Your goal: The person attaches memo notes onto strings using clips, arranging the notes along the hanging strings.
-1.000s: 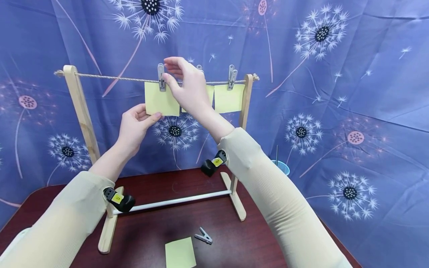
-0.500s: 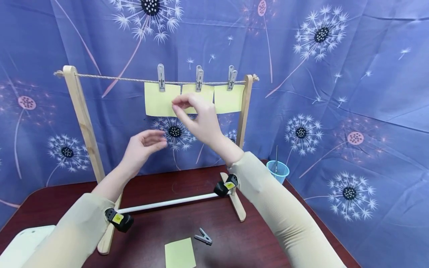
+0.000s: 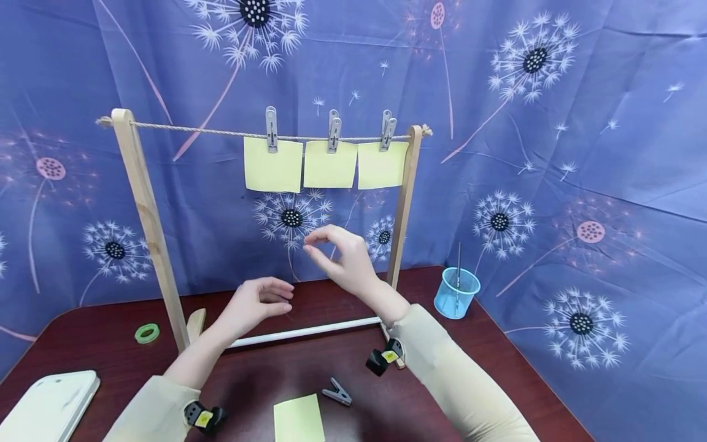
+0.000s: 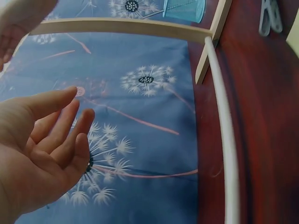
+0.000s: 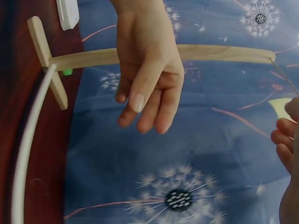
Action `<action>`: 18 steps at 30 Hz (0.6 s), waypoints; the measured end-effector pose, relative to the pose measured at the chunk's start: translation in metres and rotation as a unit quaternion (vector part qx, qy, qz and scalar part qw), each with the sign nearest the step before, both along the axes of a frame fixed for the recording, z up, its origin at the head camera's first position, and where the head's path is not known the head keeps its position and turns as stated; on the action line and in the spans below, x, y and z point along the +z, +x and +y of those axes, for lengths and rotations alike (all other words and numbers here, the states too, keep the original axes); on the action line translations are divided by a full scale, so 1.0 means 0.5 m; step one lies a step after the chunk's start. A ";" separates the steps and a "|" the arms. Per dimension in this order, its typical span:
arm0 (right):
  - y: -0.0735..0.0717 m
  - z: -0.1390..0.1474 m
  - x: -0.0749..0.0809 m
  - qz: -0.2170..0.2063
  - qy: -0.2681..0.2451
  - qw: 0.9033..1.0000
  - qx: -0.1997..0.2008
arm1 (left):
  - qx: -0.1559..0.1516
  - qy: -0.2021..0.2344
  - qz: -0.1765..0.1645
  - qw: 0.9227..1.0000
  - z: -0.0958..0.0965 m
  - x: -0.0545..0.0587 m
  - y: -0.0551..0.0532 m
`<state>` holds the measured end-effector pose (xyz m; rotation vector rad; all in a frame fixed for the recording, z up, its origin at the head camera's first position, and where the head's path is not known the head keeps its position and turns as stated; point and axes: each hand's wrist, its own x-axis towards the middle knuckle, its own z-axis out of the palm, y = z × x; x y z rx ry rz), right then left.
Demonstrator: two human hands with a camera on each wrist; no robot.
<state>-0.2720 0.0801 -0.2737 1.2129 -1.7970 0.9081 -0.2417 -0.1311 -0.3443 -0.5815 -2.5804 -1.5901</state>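
Note:
Both hands are in the air before a wooden rack, holding nothing. My left hand (image 3: 259, 304) is low over the white crossbar, its fingers loosely bent in the left wrist view. Higher and to the right, my right hand (image 3: 345, 258) has thumb and forefinger curved toward each other with a gap between. Above them, three yellow paper sheets hang from the rope (image 3: 193, 129): a left sheet (image 3: 273, 169), a middle sheet (image 3: 330, 169) and a right sheet (image 3: 382, 169). Grey clothespins (image 3: 271, 129) fasten them. On the table lie another yellow sheet (image 3: 299, 420) and a spread-legged clothespin (image 3: 337, 391).
The rack's wooden posts (image 3: 149, 215) stand left and right, joined low by the white crossbar (image 3: 304, 332). A blue mesh cup (image 3: 455, 294) with a thin stick is at right. A green ring (image 3: 146, 333) and a white flat case (image 3: 50, 405) lie at left.
My left hand has let go of the left sheet's lower edge and dropped. The right hand has left its clothespin and come down. The sheet now hangs from the rope on its own.

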 end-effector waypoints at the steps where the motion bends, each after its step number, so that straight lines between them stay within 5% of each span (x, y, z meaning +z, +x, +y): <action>1: 0.001 0.003 -0.013 -0.008 0.001 1.000 -0.002 | -0.001 0.005 -0.003 1.000 0.001 -0.010 0.004; 10: 0.010 0.039 -0.150 -0.119 -0.019 0.992 -0.048 | -0.018 -0.033 -0.020 0.999 0.010 -0.095 0.027; 13: 0.011 0.055 -0.195 -0.151 -0.017 0.986 -0.070 | -0.048 -0.035 -0.060 0.996 0.009 -0.118 0.036; 18: 0.016 0.073 -0.257 -0.217 -0.006 0.975 -0.037 | -0.095 -0.053 -0.145 0.983 0.003 -0.155 0.053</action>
